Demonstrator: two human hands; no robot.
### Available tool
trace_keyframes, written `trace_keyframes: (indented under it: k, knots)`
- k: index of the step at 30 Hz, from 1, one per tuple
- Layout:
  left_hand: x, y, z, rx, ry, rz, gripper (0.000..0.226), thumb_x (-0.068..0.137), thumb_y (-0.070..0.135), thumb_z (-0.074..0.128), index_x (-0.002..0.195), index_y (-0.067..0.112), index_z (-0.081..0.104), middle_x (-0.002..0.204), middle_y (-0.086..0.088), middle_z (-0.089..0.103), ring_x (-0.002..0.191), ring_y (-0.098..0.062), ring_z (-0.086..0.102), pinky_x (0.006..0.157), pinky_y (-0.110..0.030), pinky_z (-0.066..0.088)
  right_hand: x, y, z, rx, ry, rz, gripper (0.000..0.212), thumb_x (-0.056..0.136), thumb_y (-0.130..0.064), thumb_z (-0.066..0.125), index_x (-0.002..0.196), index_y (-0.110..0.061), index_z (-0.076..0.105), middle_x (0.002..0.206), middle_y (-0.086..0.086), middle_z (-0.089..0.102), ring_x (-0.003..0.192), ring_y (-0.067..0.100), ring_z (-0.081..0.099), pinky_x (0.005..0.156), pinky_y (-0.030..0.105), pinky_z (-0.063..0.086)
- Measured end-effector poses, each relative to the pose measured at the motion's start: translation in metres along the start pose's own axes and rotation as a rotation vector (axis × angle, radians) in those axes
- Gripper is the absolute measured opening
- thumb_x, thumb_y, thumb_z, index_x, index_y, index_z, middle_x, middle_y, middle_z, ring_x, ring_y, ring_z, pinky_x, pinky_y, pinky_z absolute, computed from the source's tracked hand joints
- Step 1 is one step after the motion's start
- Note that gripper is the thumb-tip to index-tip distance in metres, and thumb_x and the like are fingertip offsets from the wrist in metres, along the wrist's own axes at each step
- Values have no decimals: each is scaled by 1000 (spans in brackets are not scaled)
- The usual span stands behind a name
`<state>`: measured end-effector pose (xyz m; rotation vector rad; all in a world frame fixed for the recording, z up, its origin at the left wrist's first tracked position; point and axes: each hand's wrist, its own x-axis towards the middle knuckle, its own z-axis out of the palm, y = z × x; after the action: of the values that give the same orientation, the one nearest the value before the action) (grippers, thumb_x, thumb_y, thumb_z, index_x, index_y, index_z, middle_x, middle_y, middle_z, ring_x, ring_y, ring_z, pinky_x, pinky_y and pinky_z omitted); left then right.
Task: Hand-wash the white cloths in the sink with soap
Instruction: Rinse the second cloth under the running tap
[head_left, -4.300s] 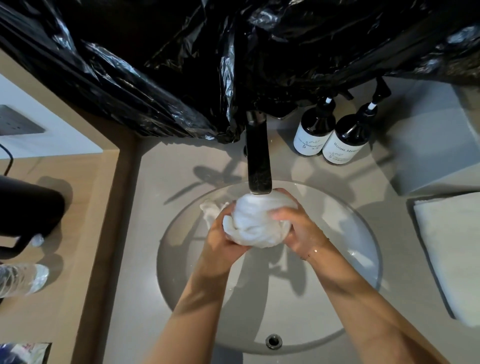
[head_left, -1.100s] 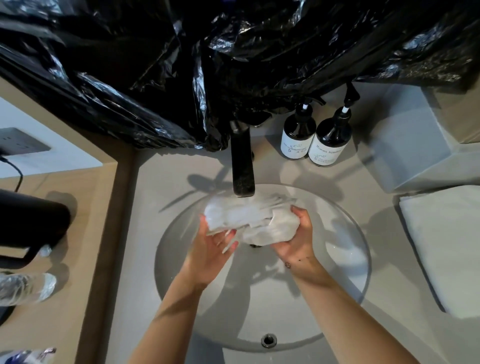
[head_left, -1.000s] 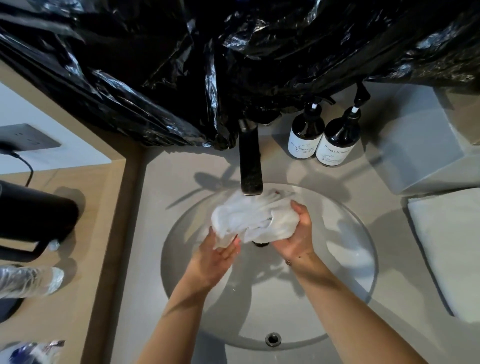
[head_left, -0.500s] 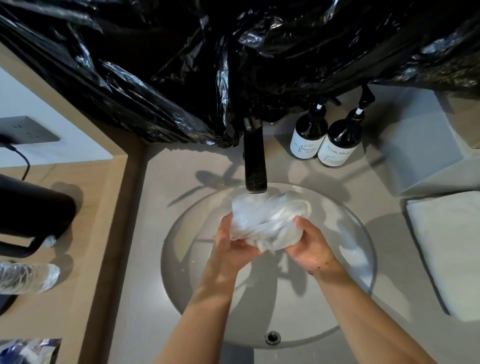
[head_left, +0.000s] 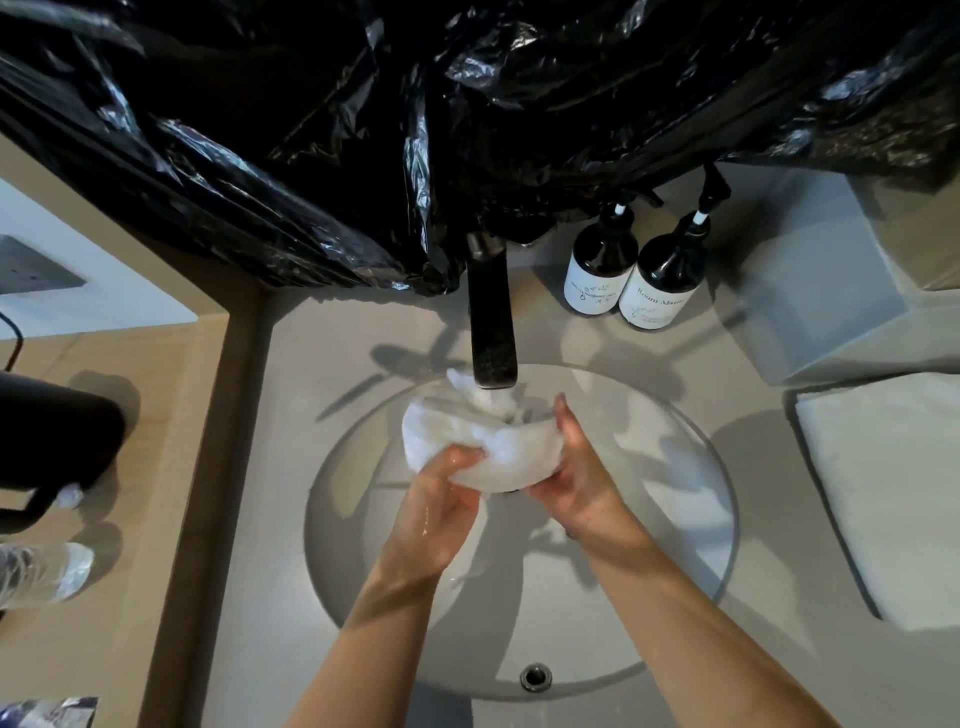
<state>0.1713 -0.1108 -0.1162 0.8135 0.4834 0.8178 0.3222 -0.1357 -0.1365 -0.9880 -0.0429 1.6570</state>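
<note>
Item: our left hand (head_left: 439, 501) and right hand (head_left: 582, 480), fingers curled round the bunched wet white cloth (head_left: 483, 447) over the round grey basin (head_left: 675, 597). At twelve o'clock, the black tap (head_left: 491, 332). Step: rinsing, we judge; next, squeezing or soaping.

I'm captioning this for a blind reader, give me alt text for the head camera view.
Both hands, left hand and right hand, grip a bunched white cloth under a black faucet over a round sink. Two dark pump bottles stand behind; a folded white towel lies right.
</note>
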Motion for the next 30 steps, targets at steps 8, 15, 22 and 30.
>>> trace_keyframes:
  k: [8,15,22,30]
  knots:
    - [-35,-3,-40,84,538,-454,29,86,8,69,103,32,74,118,10,69,111,-11,61,99,-32,43,24,22,4,109,9,-220,45,90,-25,57,125,2,52,120,28,55,122,47,48,100,55,42]
    - [-29,19,-37,-347,575,-704,51,73,5,64,124,7,59,121,-17,61,115,-35,59,98,-49,47,20,16,24,131,-115,-114,53,80,-29,52,124,0,46,112,21,54,105,36,56,89,43,50]
    - [14,18,-29,-392,257,-542,90,92,70,19,149,1,29,140,-21,45,129,-36,44,105,-45,38,11,4,25,-10,-123,-151,56,93,-38,43,125,6,53,110,24,62,105,36,60,89,41,52]
    - [39,-12,-5,-389,723,-392,43,99,37,37,94,7,68,91,-15,70,79,-27,70,66,-36,59,5,-12,0,40,79,-77,39,92,-44,48,92,-17,76,101,9,71,99,26,67,97,42,44]
